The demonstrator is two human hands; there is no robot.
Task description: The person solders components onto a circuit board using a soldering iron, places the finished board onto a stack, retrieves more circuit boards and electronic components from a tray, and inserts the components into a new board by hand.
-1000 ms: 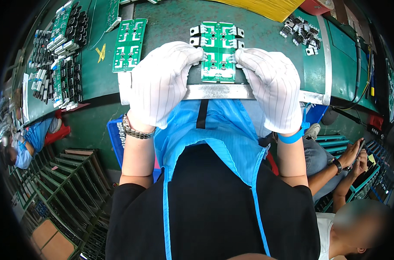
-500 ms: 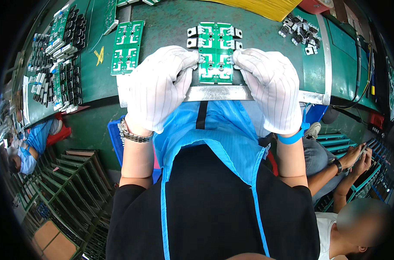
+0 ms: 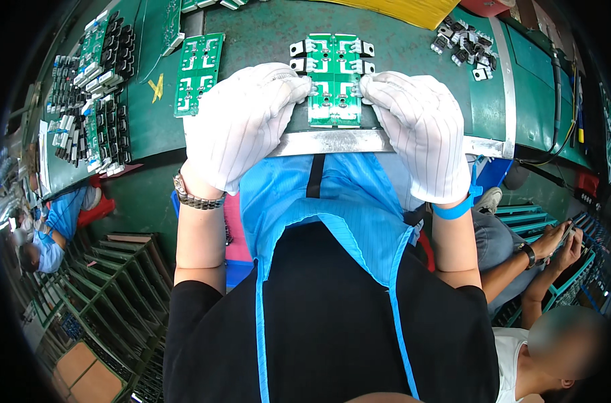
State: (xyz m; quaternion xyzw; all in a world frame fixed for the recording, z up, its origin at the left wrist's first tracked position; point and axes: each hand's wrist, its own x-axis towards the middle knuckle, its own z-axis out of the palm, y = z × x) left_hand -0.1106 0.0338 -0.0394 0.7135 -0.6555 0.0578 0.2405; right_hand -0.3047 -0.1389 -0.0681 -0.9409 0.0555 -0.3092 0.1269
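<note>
A green circuit board [image 3: 334,101] lies flat near the table's front edge. Black transistors with metal tabs stick out from its upper part, two on the left [image 3: 298,49] and two on the right [image 3: 367,68]. My left hand [image 3: 248,121], in a white striped glove, pinches at the board's left edge, just below the transistors there. At the opposite edge my right hand [image 3: 416,127], gloved alike, has thumb and fingertips pressed together. Whatever sits between the fingertips of either hand is hidden by the gloves. Left of my left hand rests another green board [image 3: 198,74], without transistors along its sides.
Loose transistors [image 3: 463,43] lie heaped at the back right. Boards crowded with parts [image 3: 97,94] are stacked at the far left. A yellow sheet [image 3: 406,10] covers the back edge. Right of me sits a person [image 3: 520,269] holding something; green racks [image 3: 110,289] stand lower left.
My left hand and forearm have shifted a little up and left, with the fingertips staying at the board's left edge. My right hand is almost unmoved.
</note>
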